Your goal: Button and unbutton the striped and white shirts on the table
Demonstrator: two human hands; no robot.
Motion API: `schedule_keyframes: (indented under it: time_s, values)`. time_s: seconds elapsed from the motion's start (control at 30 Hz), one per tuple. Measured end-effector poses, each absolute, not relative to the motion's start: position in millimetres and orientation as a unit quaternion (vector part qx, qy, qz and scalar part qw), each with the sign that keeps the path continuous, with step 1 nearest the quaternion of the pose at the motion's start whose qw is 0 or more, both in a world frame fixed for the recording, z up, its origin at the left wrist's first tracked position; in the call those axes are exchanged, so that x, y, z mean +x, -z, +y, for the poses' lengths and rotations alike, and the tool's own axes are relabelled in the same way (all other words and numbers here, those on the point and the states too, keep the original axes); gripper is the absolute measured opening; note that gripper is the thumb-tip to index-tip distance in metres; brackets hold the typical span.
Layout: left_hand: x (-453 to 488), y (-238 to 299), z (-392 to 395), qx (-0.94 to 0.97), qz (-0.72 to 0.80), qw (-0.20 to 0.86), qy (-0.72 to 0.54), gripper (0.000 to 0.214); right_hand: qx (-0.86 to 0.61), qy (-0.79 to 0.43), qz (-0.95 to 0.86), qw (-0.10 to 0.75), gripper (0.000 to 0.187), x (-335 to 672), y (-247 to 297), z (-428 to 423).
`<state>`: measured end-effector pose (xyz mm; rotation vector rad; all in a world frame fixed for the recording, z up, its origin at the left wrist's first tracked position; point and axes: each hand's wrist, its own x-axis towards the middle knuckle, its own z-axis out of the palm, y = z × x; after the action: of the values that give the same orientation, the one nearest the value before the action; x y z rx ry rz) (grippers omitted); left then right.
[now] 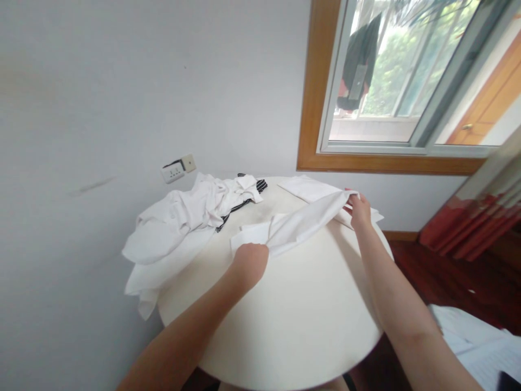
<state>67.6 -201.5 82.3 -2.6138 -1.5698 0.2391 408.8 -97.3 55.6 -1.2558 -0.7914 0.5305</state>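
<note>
A white folded cloth (305, 220) stretches between my two hands over the round table. My left hand (251, 265) is closed on its near left edge, low over the tabletop. At the far right end, my right hand (359, 210) pinches a corner and holds it raised. Behind it lies another flat white cloth (311, 188), partly covered by the one I hold. The exact kind of garment or linen cannot be made out.
On the left of the white table (309, 309), a heap of white cloth (175, 222) hangs over the edge, with a black striped fabric (261, 185) in it. A wall socket (173, 172) sits behind. Papers (480, 336) lie at lower right, below a red and white curtain (464, 222).
</note>
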Motion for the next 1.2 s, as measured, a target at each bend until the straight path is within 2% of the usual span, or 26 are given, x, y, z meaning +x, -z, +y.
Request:
schedule_keyframes:
  time_s: [0.07, 0.2, 0.3, 0.37, 0.43, 0.5, 0.57, 0.63, 0.7, 0.8, 0.93, 1.2]
  values:
    - [61.3, -83.8, -199.4, -0.832, -0.544, 0.044, -0.095, 0.033, -0.603, -0.177, -0.381, 0.678, 0.034, 417.5, -57.3, -104.5]
    - [43.6, -86.6, -188.2, -0.816, -0.565, 0.024, -0.124, 0.033, -0.695, 0.052, -0.414, 0.586, 0.037, 434.5, -67.1, -127.3]
    - [31.1, -92.3, -182.7, -0.828, -0.547, -0.039, -0.117, 0.069, -0.719, 0.169, -0.401, 0.541, 0.04, 442.3, -75.7, -140.9]
    - [25.7, -96.7, -179.5, -0.824, -0.554, -0.071, -0.096, 0.081, -0.716, 0.193, -0.41, 0.53, 0.041, 441.7, -79.4, -142.8]
    - [23.2, -97.8, -173.2, -0.806, -0.586, -0.055, -0.072, 0.079, -0.701, 0.162, -0.47, 0.511, 0.04, 433.7, -79.8, -138.9]
    - [22.4, -92.5, -161.9, -0.793, -0.608, 0.007, -0.03, 0.072, -0.67, 0.068, -0.581, 0.457, 0.037, 417.7, -75.5, -131.9]
    - [21.8, -79.9, -146.2, -0.8, -0.594, 0.08, 0.032, 0.067, -0.619, -0.061, -0.704, 0.344, 0.033, 396.1, -67.5, -125.4]
    - [20.5, -62.1, -128.7, -0.815, -0.562, 0.115, 0.081, 0.071, -0.577, -0.161, -0.776, 0.196, 0.035, 373.6, -58.2, -121.9]
    - [18.7, -44.0, -113.1, -0.821, -0.552, 0.109, 0.096, 0.079, -0.562, -0.154, -0.807, 0.097, 0.046, 354.7, -50.7, -121.6]
    - [17.1, -25.7, -97.5, -0.822, -0.554, 0.086, 0.101, 0.083, -0.58, -0.096, -0.809, 0.016, 0.058, 336.9, -45.6, -125.0]
    - [17.3, -20.6, -88.7, -0.82, -0.553, 0.094, 0.118, 0.074, -0.593, -0.05, -0.803, -0.009, 0.057, 324.1, -46.2, -132.0]
    - [12.8, -8.8, -70.9, -0.791, -0.577, 0.135, 0.148, 0.057, -0.61, 0.05, -0.785, 0.092, 0.057, 297.5, -26.7, -132.0]
